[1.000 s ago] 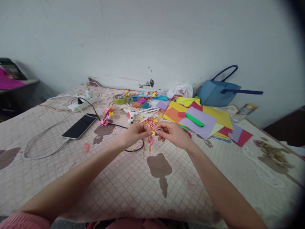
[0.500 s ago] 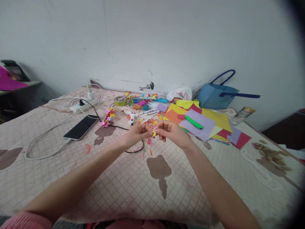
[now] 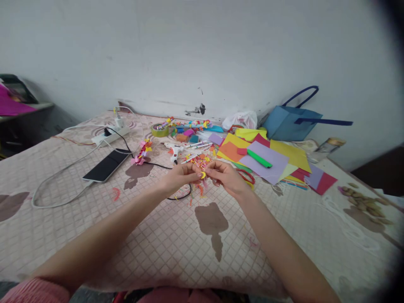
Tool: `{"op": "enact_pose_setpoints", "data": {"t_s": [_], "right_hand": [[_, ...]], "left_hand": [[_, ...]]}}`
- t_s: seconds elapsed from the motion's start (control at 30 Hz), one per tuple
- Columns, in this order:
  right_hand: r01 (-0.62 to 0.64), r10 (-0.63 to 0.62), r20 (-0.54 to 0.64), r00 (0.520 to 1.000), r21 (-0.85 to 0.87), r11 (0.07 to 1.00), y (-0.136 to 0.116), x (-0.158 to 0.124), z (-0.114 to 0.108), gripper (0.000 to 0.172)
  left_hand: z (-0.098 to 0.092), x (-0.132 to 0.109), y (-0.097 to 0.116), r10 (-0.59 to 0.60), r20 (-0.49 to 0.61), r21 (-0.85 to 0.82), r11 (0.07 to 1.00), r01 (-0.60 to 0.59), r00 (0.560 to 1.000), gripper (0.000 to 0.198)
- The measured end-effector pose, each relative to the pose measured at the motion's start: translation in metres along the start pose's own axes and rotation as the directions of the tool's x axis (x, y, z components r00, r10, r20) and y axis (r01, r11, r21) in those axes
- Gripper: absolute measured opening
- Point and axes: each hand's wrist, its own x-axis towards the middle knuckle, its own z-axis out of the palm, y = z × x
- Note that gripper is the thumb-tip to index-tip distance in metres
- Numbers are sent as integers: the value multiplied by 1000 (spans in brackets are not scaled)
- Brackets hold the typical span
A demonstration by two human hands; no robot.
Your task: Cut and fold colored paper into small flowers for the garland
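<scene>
My left hand and my right hand meet above the patterned bedspread, fingers pinched together. Between the fingertips sits a small yellow paper piece, and pink and orange paper bits hang just below it. A thin white string seems to run between the two hands, though it is too fine to follow. Coloured paper scraps lie on the cover just beyond my hands.
A stack of coloured paper sheets with a green marker lies right. A white glue gun, pens and a tape roll sit behind. A phone and power strip with cables lie left. A blue bag leans on the wall.
My hands stay pinched together around the yellow piece, and the right hand's fingers have shifted slightly. The camera has tilted a little.
</scene>
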Motion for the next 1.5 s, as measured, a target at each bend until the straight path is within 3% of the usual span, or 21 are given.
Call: {"op": "enact_pose_setpoints", "data": {"t_s": [0.43,0.63,0.87,1.13,1.5], "right_hand": [[-50,60,-42,997,204,978,5,0,10,22],[-18,34,-64,997,239,971,6,-1,11,22],[59,-42,-97,994,188,980,10,-1,9,22],[161,-171,-95,981,-100,982,13,-2,4,17],[120,-110,-113,987,81,990,12,-3,2,19]], "left_hand": [[-1,-2,1,37,33,12,999,-37,999,20],[-2,-4,-1,26,67,-92,996,-20,997,23],[-2,-6,1,-22,81,-131,991,32,997,26],[-2,-6,1,-54,31,-123,991,57,998,24],[-7,-4,-5,-54,10,11,998,54,998,19]]}}
